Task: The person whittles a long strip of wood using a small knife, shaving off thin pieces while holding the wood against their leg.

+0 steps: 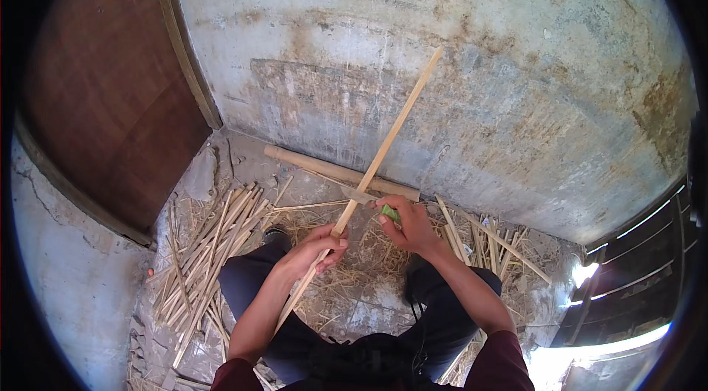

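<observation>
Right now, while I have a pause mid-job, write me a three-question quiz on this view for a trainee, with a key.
1. Multiple choice: what does the right hand hold?
(a) a hammer
(b) a green-handled knife
(c) a brush

2. True or false: a thick pole lies along the foot of the wall.

3. Short answer: which hand grips the long strip, and on which side of the person is the bigger visible heap of strips?

Key:
1. b
2. True
3. The left hand; the heap is on the person's left.
</observation>
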A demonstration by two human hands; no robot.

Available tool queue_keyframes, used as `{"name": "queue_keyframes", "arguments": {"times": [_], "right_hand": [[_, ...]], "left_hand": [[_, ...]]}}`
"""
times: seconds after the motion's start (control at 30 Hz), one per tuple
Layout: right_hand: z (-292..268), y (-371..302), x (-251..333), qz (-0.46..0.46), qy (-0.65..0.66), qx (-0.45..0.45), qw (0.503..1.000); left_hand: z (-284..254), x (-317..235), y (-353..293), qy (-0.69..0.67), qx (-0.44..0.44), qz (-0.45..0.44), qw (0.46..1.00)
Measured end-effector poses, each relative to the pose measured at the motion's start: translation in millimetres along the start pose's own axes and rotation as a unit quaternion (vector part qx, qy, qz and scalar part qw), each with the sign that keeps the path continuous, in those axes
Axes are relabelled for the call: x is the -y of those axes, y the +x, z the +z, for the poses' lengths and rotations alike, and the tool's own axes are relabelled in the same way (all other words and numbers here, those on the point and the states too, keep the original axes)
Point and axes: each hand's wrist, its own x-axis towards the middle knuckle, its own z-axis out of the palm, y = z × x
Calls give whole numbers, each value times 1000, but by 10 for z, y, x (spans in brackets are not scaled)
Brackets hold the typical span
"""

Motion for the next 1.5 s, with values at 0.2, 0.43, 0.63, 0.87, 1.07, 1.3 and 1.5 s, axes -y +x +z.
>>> {"name": "queue_keyframes", "arguments": {"times": [0.2, 0.43, 0.63, 0.87, 1.07, 1.3, 1.5], "right_hand": [[115, -33, -29, -34, 3, 10, 999], [154, -23, -9, -55, -10, 10, 998], [147, -15, 4, -55, -3, 11, 998], [150, -15, -2, -65, -13, 11, 998], [105, 17, 107, -66, -13, 28, 997], [174, -35, 34, -76, -24, 39, 996], [143, 0, -21, -87, -21, -22, 996]], "left_hand": [[-18, 41, -3, 57, -8, -18, 998], [-16, 47, -7, 85, -18, -8, 996], [11, 34, -2, 71, -24, -5, 997], [-24, 70, -1, 99, -17, -3, 995], [-12, 70, -3, 102, -11, 9, 995], [13, 73, -2, 103, -26, 1, 994], [91, 29, 16, 168, -59, 1, 984]]}}
